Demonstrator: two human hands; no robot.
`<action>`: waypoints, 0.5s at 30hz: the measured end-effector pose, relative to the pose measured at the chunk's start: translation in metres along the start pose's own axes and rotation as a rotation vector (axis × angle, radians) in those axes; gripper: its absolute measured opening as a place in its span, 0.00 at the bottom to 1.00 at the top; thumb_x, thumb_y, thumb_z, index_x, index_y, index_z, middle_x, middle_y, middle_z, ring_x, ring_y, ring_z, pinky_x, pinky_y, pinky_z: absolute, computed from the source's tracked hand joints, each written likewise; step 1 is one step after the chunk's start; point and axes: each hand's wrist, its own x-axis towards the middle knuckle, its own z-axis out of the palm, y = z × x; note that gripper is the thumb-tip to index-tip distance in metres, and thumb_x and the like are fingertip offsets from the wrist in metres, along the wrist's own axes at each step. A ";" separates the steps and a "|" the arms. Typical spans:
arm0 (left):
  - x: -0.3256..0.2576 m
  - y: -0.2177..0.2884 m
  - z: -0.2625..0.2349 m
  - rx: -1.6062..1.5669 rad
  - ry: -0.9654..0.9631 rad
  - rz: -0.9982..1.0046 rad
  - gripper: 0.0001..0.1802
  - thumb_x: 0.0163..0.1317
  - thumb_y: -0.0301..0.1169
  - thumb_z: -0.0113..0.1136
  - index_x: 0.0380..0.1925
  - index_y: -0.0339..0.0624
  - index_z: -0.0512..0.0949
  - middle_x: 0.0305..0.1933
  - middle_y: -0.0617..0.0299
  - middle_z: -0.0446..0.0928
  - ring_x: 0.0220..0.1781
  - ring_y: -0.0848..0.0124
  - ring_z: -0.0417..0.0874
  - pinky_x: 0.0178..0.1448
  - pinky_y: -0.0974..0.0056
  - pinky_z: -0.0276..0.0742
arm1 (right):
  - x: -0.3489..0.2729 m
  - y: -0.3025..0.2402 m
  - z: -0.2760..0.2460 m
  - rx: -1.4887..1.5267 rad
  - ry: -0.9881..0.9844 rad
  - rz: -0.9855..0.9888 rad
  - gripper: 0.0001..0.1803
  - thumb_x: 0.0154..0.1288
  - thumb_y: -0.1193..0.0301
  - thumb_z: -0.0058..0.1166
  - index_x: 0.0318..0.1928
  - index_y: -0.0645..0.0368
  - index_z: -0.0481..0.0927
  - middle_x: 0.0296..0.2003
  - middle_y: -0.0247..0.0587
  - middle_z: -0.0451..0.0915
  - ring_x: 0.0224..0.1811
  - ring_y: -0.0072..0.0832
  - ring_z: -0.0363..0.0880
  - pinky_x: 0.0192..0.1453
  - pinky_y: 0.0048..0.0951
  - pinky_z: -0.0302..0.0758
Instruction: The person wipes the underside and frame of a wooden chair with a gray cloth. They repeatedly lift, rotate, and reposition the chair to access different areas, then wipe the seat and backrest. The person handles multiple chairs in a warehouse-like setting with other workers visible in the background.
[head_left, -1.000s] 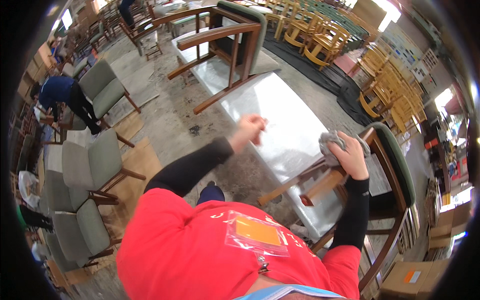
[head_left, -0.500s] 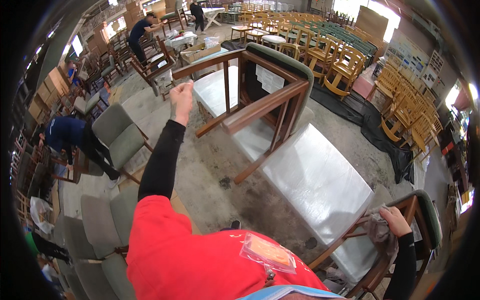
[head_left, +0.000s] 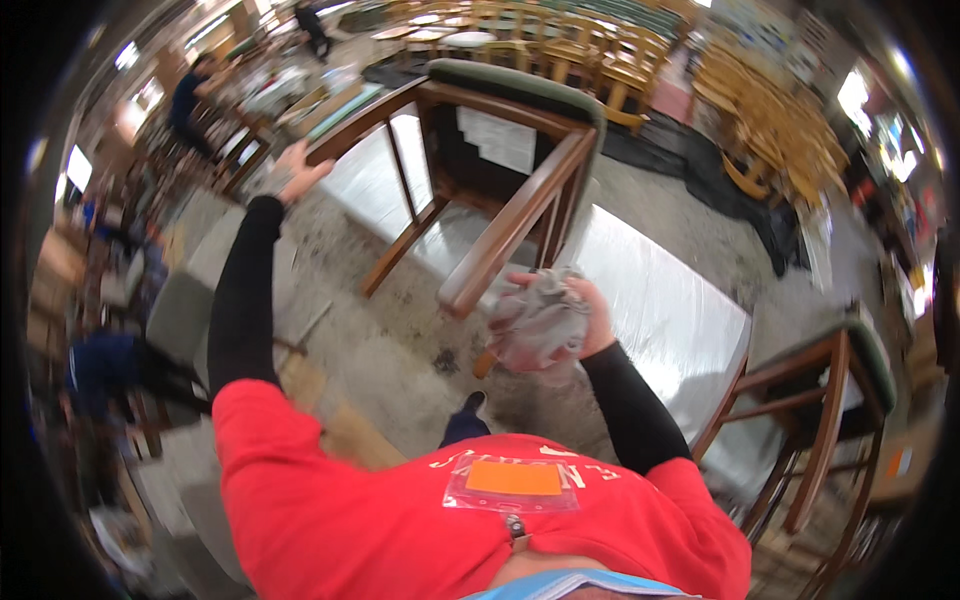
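A wooden armchair (head_left: 515, 225) with a dark green padded back lies tipped on a low bench (head_left: 665, 320) covered in clear plastic, its dark underside showing. My left hand (head_left: 300, 172) is at the end of the chair's far-left wooden rail. Its fingers are spread, and contact with the wood is hard to judge. In my right hand (head_left: 590, 315) is a crumpled grey cloth (head_left: 540, 325), just below the near wooden rail. The cloth hides part of my fingers, and motion blurs them.
Another wooden chair (head_left: 835, 385) with a green back stands at the right. Rows of light wooden chairs (head_left: 770, 110) fill the far side beside black sheeting (head_left: 690, 165). A person in dark blue (head_left: 120, 375) bends at the left, and a cardboard box (head_left: 325, 108) sits on a table behind.
My right hand has brought the grey cloth from the right-hand chair over to the tipped armchair. My left hand has opened from a closed pose, and the view has turned.
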 end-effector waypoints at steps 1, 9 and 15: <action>0.015 -0.014 -0.003 -0.024 -0.141 0.001 0.53 0.57 0.62 0.66 0.71 0.33 0.63 0.70 0.40 0.69 0.71 0.49 0.70 0.72 0.53 0.68 | 0.016 0.005 0.006 0.034 -0.077 -0.059 0.31 0.72 0.57 0.44 0.65 0.68 0.71 0.59 0.52 0.79 0.60 0.44 0.79 0.68 0.44 0.73; 0.063 -0.031 0.032 -1.047 -1.072 -0.189 0.27 0.63 0.33 0.63 0.61 0.44 0.67 0.27 0.57 0.76 0.20 0.63 0.80 0.20 0.58 0.79 | 0.057 0.016 0.006 -0.060 0.047 -0.365 0.25 0.73 0.58 0.48 0.60 0.66 0.76 0.53 0.45 0.81 0.57 0.31 0.79 0.66 0.31 0.71; 0.037 -0.007 0.024 -0.871 -0.850 -0.264 0.22 0.55 0.28 0.56 0.52 0.41 0.69 0.23 0.59 0.70 0.15 0.66 0.73 0.17 0.61 0.74 | 0.036 0.010 -0.022 -0.857 0.410 -0.690 0.18 0.69 0.66 0.54 0.54 0.64 0.79 0.48 0.38 0.83 0.52 0.22 0.79 0.64 0.26 0.70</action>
